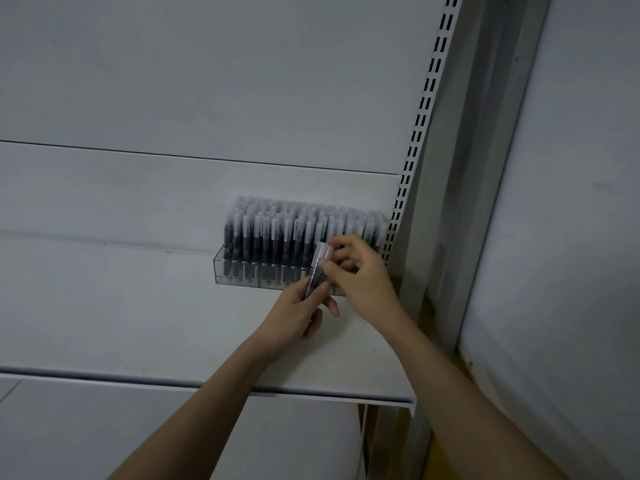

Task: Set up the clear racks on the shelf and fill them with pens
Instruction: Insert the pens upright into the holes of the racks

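1. The white shelf (pixel 121 306) ran out of view at the left; its front edge crossed the lower part of the view, and most of its surface left of the rack lay bare.
2. The slotted upright (pixel 420 126) bounded the shelf's right end, leaving little room beside the rack.
3. The clear rack (pixel 239 271) stood at the shelf's back right corner, its right end hidden behind the hands; its pens (pixel 277 233) stood upright, packed and blurred.
4. The right hand (pixel 360 271) curled over a clear-capped pen bundle (pixel 318 268); its fingertips pinched the top.
5. The left hand (pixel 298 310) gripped the bundle's lower end, which was hidden.
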A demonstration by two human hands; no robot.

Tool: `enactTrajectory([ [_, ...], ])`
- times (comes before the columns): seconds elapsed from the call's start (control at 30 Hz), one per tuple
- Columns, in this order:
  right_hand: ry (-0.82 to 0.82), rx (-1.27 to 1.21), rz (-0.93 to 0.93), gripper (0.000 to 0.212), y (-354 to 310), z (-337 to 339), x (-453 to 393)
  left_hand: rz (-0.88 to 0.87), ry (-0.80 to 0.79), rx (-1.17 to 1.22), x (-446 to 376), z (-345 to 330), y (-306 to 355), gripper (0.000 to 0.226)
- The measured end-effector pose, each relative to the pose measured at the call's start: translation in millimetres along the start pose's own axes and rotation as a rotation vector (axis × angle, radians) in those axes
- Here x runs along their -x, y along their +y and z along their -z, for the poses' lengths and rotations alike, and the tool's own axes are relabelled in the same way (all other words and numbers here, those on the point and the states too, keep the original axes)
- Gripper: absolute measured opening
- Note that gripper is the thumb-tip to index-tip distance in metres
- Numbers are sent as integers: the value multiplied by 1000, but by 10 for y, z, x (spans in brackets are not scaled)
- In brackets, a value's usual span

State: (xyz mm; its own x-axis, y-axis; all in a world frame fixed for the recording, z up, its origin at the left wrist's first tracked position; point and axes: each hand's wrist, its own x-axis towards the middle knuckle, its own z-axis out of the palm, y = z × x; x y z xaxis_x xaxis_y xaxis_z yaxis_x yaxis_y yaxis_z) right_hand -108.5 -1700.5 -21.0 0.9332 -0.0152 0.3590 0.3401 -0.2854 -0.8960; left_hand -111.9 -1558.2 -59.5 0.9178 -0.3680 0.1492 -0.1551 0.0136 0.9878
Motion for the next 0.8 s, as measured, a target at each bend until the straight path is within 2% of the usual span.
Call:
enactTrajectory([
  [0.13, 54, -95, -36, 21, -27, 169, 4, 44, -6, -16, -3, -71, -33, 31],
  [0.23, 181, -99, -32, 22, -54, 356, -50, 82, 36, 11, 25, -78, -92, 31],
  [0.37, 340, -46, 19, 22, -157, 611, -170, 50, 103, 21, 47, -39, -154, 28],
  [0.57, 272, 223, 148, 21, -213, 742, -311, 34, 106, -4, 86, -63, -154, 31],
  [0.8, 211, 371, 143, 18, -170, 697, -367, 45, 110, -4, 102, -72, -134, 30],
])
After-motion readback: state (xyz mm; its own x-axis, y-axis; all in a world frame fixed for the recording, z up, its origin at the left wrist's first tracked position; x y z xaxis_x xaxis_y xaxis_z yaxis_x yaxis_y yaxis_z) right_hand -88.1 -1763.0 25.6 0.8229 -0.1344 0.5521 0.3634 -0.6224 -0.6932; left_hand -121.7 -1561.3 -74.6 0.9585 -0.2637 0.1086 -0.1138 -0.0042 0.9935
